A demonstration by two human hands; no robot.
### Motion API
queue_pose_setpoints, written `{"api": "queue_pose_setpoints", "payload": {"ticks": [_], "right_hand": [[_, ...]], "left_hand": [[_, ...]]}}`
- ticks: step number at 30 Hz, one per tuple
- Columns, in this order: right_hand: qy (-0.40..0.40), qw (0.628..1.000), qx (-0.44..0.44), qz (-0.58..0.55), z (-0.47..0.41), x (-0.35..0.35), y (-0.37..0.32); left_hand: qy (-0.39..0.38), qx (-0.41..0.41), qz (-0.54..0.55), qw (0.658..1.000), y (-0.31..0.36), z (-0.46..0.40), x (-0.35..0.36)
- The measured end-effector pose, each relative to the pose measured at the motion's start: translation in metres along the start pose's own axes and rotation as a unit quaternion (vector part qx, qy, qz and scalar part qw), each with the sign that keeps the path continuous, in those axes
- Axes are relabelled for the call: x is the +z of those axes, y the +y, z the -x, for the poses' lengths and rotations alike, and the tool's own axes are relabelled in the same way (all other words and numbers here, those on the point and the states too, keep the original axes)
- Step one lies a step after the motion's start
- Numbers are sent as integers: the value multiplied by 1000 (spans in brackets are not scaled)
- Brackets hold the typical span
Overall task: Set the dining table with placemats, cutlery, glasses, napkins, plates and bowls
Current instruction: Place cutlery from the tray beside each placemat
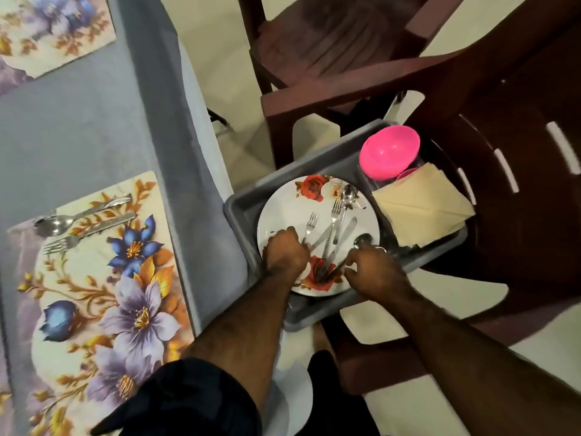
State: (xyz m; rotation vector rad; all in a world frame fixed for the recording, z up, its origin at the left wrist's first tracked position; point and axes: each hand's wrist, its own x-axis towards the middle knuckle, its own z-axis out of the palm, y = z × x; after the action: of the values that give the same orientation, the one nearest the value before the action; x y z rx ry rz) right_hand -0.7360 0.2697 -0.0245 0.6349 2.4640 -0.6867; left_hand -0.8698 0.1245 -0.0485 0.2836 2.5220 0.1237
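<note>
A grey bin [242,202] sits on a dark red plastic chair beside the table. Inside it lies a white plate [283,209] with red roses, and loose forks, knives and spoons [334,228] are spread on the plate. My left hand [284,253] grips the handle of a fork [311,221] on the plate. My right hand [374,272] pinches the handle of a spoon [361,240] at the plate's right edge. Pink bowls [390,152] and folded beige napkins [421,209] fill the bin's far side. A floral placemat [103,303] on the table carries a spoon, knife and fork [85,221].
The table has a grey cloth [94,127], and a second floral placemat [53,29] lies at the far left. Two dark red plastic chairs [330,45] stand close together on the pale floor to the right of the table.
</note>
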Motion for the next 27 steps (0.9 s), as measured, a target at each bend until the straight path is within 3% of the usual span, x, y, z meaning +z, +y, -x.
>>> {"api": "queue_pose_setpoints", "payload": {"ticks": [7, 11, 16, 20, 23, 27], "right_hand": [[13, 997, -67, 44, -26, 1, -11], [41, 990, -100, 86, -51, 0, -30], [13, 970, -184, 160, -79, 2, -52], [-11, 952, -231, 202, -87, 11, -54], [-22, 936, -268, 228, -87, 18, -52], [-22, 916, -307, 258, -82, 25, -44]], "left_hand": [[-21, -17, 37, 999, -1, -13, 3], [-5, -80, 142, 987, -14, -24, -12], [-10, -170, 292, 941, -21, -32, -42], [-61, -218, 448, 865, -20, -34, -63], [-99, -228, 523, 815, -20, -35, -71], [-111, -220, 585, 773, -18, -39, -82]]}}
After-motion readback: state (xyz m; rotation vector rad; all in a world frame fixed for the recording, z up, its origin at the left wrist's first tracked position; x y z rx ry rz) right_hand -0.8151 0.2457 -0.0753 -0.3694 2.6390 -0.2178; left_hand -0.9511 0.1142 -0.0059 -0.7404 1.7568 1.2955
